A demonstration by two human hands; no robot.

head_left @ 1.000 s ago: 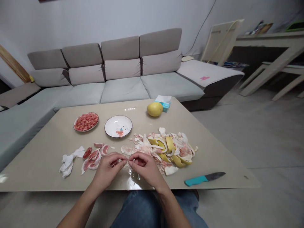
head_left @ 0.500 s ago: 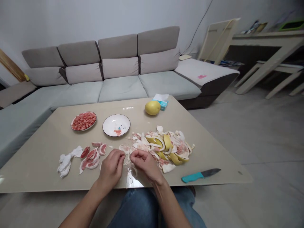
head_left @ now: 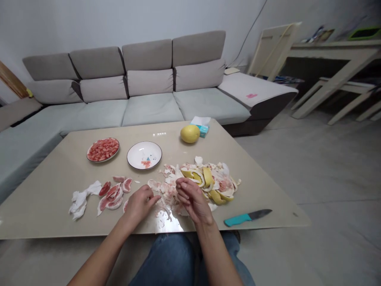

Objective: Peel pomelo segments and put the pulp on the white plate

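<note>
My left hand [head_left: 140,204] hovers low over the near side of the table, fingers curled and thumb pointing right; anything inside is hidden. To its left lie several peeled pomelo segments [head_left: 113,195], one partly tucked behind the hand. My right hand [head_left: 193,198] is raised at the near edge of a heap of yellow pomelo rind [head_left: 207,176] and pale membrane scraps. Its fingers are bent in with the thumb against them, and what they hold, if anything, cannot be made out. Between the hands, membrane bits [head_left: 163,216] lie on the tabletop.
A plate of pink pomelo flesh [head_left: 103,149] sits back left, beside a white plate [head_left: 139,162] with a few pieces. A whole pomelo [head_left: 190,134] stands by a tissue pack [head_left: 203,130]. The teal-handled knife [head_left: 247,218] lies near right; crumpled tissue [head_left: 80,204] lies left.
My hands have moved apart from close together. The right hand has lifted and shifted right toward the rind heap, while the left has turned slightly with its thumb out.
</note>
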